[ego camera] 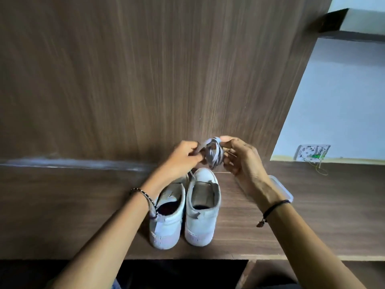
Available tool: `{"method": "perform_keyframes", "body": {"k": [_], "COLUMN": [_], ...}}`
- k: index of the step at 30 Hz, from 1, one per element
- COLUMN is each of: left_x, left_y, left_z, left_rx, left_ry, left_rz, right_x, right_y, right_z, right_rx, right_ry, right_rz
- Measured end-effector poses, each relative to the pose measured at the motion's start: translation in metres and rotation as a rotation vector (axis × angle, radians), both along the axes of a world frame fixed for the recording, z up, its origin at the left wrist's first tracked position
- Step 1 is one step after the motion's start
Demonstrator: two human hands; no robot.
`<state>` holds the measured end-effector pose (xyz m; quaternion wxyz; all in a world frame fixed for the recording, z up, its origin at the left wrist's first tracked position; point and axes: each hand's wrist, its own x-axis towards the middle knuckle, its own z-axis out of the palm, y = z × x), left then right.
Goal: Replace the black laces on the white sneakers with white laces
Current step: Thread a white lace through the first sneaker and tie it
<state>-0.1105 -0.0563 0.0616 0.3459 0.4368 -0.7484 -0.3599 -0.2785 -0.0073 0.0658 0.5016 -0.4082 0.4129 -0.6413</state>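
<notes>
Brown wood-grain desk (312,215) is carrying the white sneakers (201,222) side by side near its front edge. A matching panel (145,69) is rising behind, and a pale wall (333,101) is showing at right. Above the toes, the left hand (183,159) is pinching a strand while the right hand (243,161) is curling its fingers round the coiled white laces (213,154).

Dim, soft, wide-angle edge distortion

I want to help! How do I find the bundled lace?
On the brown wooden desk stand two white sneakers. Above their toes, left hand and right hand grip a coiled bundle of flat pale lace, the only thing held up.
</notes>
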Motion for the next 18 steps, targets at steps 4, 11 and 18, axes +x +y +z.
{"method": "perform_keyframes", "body": {"k": [4, 11, 18], "left_x": [0.042, 0.080, 0.076], "left_y": [0.013, 0.019, 0.002], "left_z": [0.007, -0.003, 0.003], "left_rx": [0.035, 0.148, 0.087], "left_ry": [-0.026, -0.023, 0.124], "left_rz": [-0.058, -0.043, 0.263], "right_x": [0.020, 0.045, 0.060], "right_y": [-0.007, -0.013, -0.011], "right_z": [-0.007, -0.016, -0.022], "right_rx": [0.034, 0.097, -0.001], "right_ry": [0.103, 0.354, 0.688], "right_rz": [0.026, -0.069, -0.269]}}
